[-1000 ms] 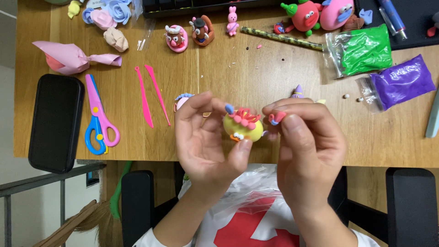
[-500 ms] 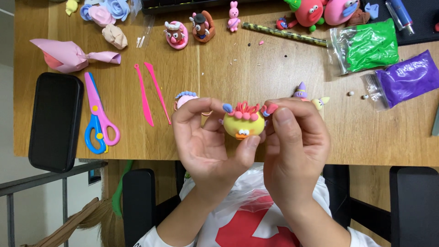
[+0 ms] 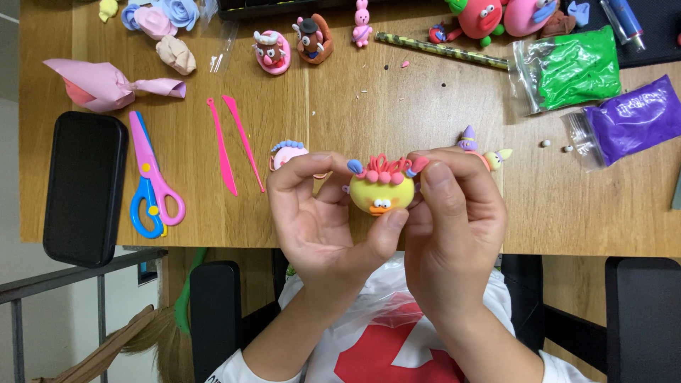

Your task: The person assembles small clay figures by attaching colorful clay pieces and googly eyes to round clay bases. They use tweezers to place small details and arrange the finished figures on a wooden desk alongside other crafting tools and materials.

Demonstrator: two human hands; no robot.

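Both of my hands hold a small yellow clay figure (image 3: pixel 381 190) above the front edge of the wooden table (image 3: pixel 397 106). The figure is a round ball with red curls on top, blue ear pieces, two eyes and an orange beak. My left hand (image 3: pixel 319 220) cups it from below, thumb under the beak. My right hand (image 3: pixel 454 227) pinches its right side, fingertips on a pink and blue piece by the curls.
Pink and blue scissors (image 3: pixel 151 186), two pink modelling tools (image 3: pixel 230 142) and a black case (image 3: pixel 84 186) lie left. Small clay figures (image 3: pixel 291 42) stand at the back. Bags of green clay (image 3: pixel 573 67) and purple clay (image 3: pixel 631 117) lie right. A tiny figure (image 3: pixel 496 157) sits beside my right hand.
The figure has turned upright and its face now looks toward me. My right fingers have shifted from above the curls to the figure's right side.
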